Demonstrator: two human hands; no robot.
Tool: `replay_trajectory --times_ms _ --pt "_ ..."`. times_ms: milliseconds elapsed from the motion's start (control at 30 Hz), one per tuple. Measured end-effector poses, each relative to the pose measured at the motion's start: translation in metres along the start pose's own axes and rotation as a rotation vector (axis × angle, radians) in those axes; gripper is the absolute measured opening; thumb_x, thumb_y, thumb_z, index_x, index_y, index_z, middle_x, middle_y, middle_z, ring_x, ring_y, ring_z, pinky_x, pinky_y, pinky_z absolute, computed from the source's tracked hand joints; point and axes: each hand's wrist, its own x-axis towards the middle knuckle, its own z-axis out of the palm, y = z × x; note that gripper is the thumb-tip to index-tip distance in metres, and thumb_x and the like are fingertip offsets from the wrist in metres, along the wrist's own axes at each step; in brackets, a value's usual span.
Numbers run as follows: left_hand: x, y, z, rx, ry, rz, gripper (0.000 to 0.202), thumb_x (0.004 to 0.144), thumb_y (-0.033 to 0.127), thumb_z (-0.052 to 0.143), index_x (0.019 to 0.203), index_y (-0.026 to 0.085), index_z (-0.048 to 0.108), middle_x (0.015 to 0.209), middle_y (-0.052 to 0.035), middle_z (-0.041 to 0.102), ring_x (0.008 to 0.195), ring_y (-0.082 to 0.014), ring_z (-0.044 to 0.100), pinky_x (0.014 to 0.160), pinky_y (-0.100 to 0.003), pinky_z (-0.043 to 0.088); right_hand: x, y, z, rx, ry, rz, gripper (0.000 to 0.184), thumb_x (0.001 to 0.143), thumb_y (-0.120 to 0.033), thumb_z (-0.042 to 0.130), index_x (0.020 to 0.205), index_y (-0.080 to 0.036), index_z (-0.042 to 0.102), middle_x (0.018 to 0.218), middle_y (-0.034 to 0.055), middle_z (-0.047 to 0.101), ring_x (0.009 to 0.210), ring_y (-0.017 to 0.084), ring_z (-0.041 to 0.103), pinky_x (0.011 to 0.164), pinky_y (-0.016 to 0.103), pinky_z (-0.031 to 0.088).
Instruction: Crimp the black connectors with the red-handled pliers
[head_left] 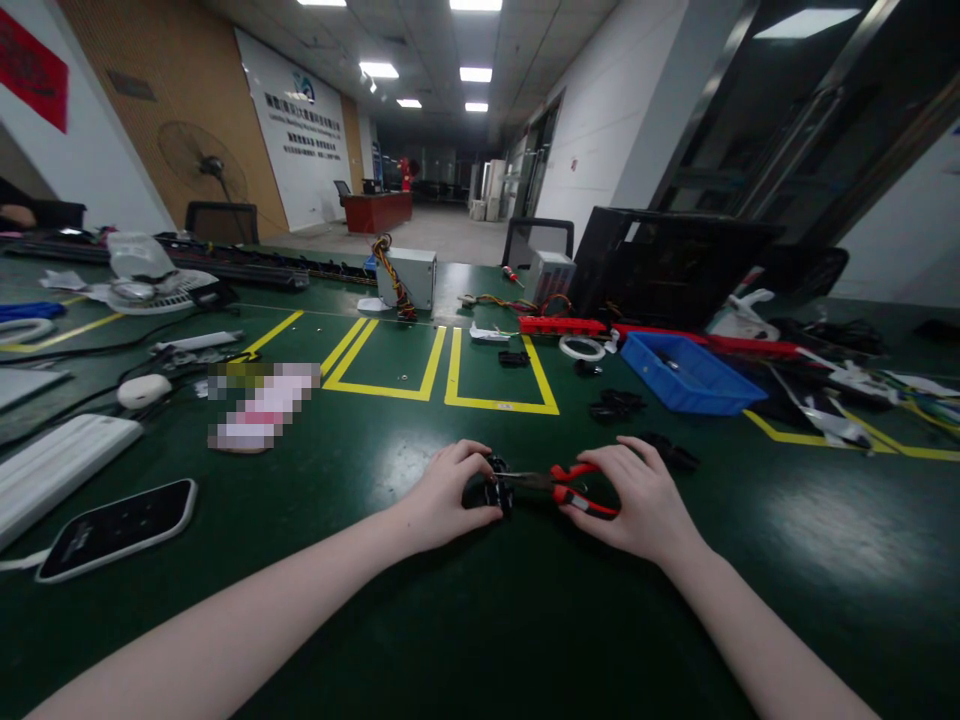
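My left hand [448, 490] is closed around a small black part [498, 490] resting on the green mat. My right hand [637, 495] grips red-handled pliers [574, 487], whose jaws reach left onto the black part. Both hands sit close together near the front middle of the table. My fingers hide most of the black part.
A blue bin [686, 375] stands to the right behind my hands, with small black parts [615, 405] in front of it. A phone [120, 525], a white keyboard [56, 465] and a mouse [144, 390] lie at left. Power supplies [409, 277] and a black case [660, 265] stand further back.
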Motion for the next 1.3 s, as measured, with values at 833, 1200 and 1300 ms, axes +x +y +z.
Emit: replay_trajectory --times_ms 833,1200,1300 --pt "0.006 -0.005 -0.01 0.024 -0.066 0.055 0.043 0.074 0.039 0.081 0.108 0.022 0.061 0.125 -0.0074 0.059 0.116 -0.0295 0.055 0.101 -0.049 0.042 0.002 -0.011 -0.004 0.033 -0.076 -0.015 0.039 0.08 -0.047 0.063 0.103 -0.016 0.063 0.093 0.0113 0.07 0.077 0.023 0.061 0.074 0.04 0.043" --pt "0.002 -0.004 -0.005 -0.107 -0.038 0.1 0.06 0.074 0.025 0.077 0.127 0.023 0.052 0.127 -0.008 0.051 0.115 -0.0252 0.055 0.1 -0.041 0.049 0.002 -0.021 -0.007 0.078 -0.145 0.088 0.033 0.077 -0.046 0.067 0.098 -0.02 0.062 0.088 0.0052 0.07 0.068 0.018 0.059 0.064 0.033 0.043" --pt "0.001 -0.002 -0.005 -0.118 -0.026 0.138 0.055 0.074 0.022 0.077 0.124 0.023 0.054 0.129 -0.0075 0.05 0.117 -0.0238 0.055 0.102 -0.039 0.048 0.002 -0.021 -0.009 0.076 -0.154 0.092 0.032 0.077 -0.045 0.067 0.098 -0.021 0.061 0.09 0.0048 0.07 0.07 0.019 0.06 0.065 0.033 0.043"
